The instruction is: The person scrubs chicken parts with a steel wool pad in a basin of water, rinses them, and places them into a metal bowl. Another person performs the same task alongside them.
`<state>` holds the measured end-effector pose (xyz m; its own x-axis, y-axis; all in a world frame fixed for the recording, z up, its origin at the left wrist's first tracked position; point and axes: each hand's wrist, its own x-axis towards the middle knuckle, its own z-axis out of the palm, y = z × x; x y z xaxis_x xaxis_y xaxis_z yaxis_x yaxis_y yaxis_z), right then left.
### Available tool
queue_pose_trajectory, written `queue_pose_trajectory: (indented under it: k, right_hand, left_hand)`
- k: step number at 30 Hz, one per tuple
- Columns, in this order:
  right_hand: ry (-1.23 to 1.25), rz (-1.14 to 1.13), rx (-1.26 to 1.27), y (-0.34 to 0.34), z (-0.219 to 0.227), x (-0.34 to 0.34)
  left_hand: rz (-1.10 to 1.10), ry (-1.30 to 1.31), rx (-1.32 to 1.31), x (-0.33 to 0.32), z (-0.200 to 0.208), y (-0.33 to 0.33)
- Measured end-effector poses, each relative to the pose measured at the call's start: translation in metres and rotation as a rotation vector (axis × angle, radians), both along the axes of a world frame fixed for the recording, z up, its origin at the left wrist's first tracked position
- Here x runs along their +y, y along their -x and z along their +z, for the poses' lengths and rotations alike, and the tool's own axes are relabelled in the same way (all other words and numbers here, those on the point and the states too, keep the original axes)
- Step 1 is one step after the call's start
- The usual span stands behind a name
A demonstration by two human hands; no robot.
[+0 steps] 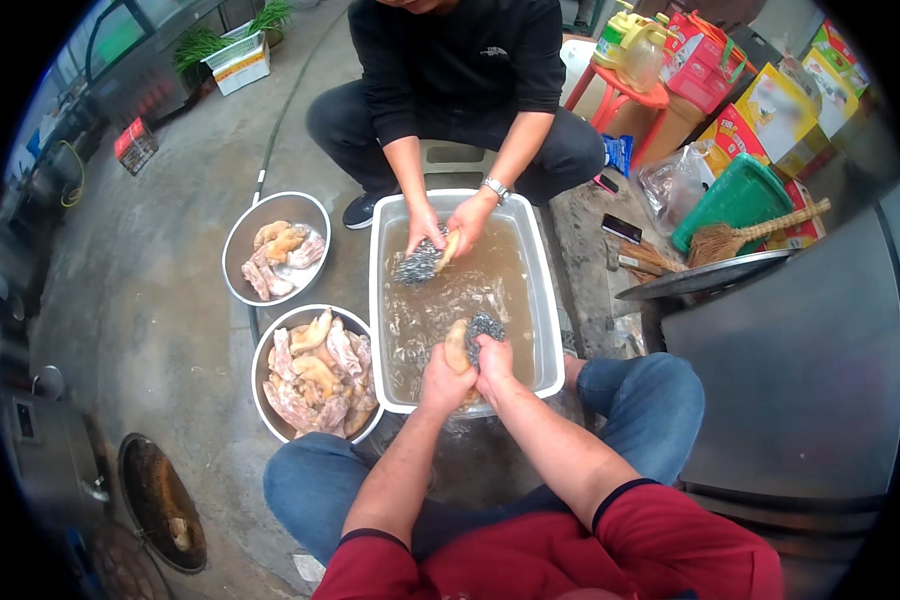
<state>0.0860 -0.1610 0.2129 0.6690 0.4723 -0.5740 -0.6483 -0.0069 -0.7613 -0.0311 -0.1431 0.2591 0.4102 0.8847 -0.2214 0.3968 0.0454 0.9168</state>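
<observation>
My left hand (pixel 446 383) is closed round a pale yellowish pig's trotter (pixel 457 344), low over the near end of a white plastic tub (pixel 378 310) of murky brown water. Pressed against the trotter's side is a grey steel-wool scourer (pixel 485 327), gripped in my right hand (pixel 494 366). The two hands touch. Across the tub, a person (pixel 460 70) in black holds another trotter (pixel 450 246) and a larger steel scourer (pixel 419 264). Left of the tub, a round metal bowl (pixel 258 385) is heaped with trotters (pixel 315 375).
A second metal bowl (pixel 227 235) with fewer pieces stands farther back. At right are a phone (pixel 621 228), a straw brush (pixel 715 243), a green bin (pixel 740 200) and a red stool (pixel 630 92) bearing spray bottles. A round floor opening (pixel 160 500) lies at lower left.
</observation>
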Motion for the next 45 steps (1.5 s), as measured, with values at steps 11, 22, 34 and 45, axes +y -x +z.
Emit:
queue_pose_trajectory:
  k: [11,22,34,45]
  right_hand:
    - [0.314,0.006,0.278,-0.009,0.009,0.010]
    - [0.333,0.467,0.054,-0.072,-0.084,0.005]
    - [0.347,0.854,-0.402,-0.094,-0.086,-0.043]
    - [0.597,0.876,-0.713,-0.014,0.022,0.010]
  left_hand:
    - [-0.100,0.004,0.151,0.000,-0.001,-0.001]
    - [-0.055,0.473,-0.338,0.014,-0.049,0.007]
    - [0.464,0.915,-0.694,0.022,-0.043,-0.005]
    - [0.468,0.890,-0.614,0.017,-0.042,-0.015]
